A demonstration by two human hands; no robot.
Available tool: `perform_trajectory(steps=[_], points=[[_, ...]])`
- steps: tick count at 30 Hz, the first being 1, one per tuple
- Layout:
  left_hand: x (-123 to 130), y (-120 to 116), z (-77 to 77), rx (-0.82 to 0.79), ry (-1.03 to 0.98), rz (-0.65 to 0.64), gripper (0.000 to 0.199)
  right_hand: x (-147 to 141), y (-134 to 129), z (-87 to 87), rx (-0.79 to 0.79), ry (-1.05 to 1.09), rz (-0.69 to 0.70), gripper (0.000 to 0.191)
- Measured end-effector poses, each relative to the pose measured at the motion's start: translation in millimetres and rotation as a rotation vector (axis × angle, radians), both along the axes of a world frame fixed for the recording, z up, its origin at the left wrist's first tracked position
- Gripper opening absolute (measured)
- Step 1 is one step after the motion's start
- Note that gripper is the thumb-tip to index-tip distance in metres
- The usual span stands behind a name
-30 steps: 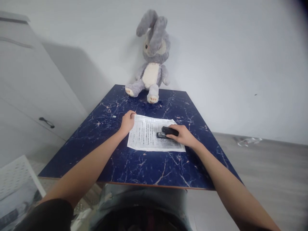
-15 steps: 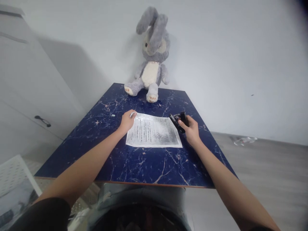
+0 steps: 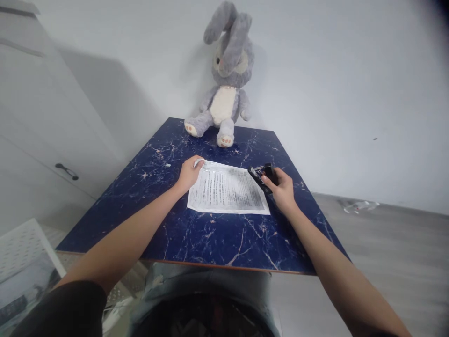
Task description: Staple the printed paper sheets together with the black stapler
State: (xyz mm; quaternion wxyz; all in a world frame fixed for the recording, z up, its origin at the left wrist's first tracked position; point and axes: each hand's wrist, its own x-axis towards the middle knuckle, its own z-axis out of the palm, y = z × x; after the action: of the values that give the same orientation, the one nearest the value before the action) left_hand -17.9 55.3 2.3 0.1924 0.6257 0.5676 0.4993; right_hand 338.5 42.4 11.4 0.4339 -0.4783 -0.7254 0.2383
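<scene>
1. Left side: I have the left hand (image 3: 190, 175) pinching the far-left corner of the paper (image 3: 228, 189) between thumb and fingers, corner curled up a little; I'd call that side secured
2. Middle: paper lies print up on the blue table (image 3: 210, 245), between the hands; I can't make out a staple anywhere on it, and the print is too small to read from my end
3. Right side: right hand (image 3: 283, 187) is wrapped around the black stapler (image 3: 261, 178), thumb on its near side; stapler's two arms look spread apart, nose at the far-right corner of the paper; can't tell if the edge sits between the arms or just beside them
4. Progress, my judgement: paper held and stapler in hand at the corner are done; the squeeze and a check of the staple look outstanding
5. Count on the left: 1 perforated white rack (image 3: 24, 243), 1 pale cabinet (image 3: 45, 121) with 1 dark handle (image 3: 66, 172) in view, 1 small white scrap (image 3: 168, 165) on the table
6. Count in the middle: 2 hands, 1 top page of paper (sheets under it: can't tell), 1 plush rabbit (image 3: 224, 104) seated at the table's far end
7. Count on the right: 1 stapler, 1 clear plastic item (image 3: 361, 207) on the floor (image 3: 393, 252)
</scene>
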Motion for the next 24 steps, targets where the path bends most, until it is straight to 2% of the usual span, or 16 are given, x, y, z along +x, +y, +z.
perform_trajectory(steps=[3, 8, 15, 20, 22, 24], points=[[0, 0, 0.0, -0.019, -0.004, -0.001, 0.019, -2, -1, 0.5, 0.037, 0.061, -0.051, 0.034], [-2, -1, -2.8, -0.012, -0.019, 0.007, 0.015, -4, -3, 1.7, 0.027, 0.06, -0.034, 0.033], [-1, -4, -1.7, -0.026, 0.047, 0.028, 0.022, -3, -3, 1.8, 0.046, 0.034, -0.03, 0.033], [-5, -5, 1.5, -0.008, 0.096, 0.071, 0.017, -1, -7, 10.7, 0.087, -0.031, -0.048, 0.034], [-8, -4, 2.8, 0.001, 0.147, 0.092, 0.021, 0, -9, 15.1, 0.102, -0.079, -0.058, 0.034], [-9, -5, 6.1, 0.042, 0.234, 0.118, 0.032, 0, -10, 18.1, 0.108, -0.111, -0.065, 0.033]])
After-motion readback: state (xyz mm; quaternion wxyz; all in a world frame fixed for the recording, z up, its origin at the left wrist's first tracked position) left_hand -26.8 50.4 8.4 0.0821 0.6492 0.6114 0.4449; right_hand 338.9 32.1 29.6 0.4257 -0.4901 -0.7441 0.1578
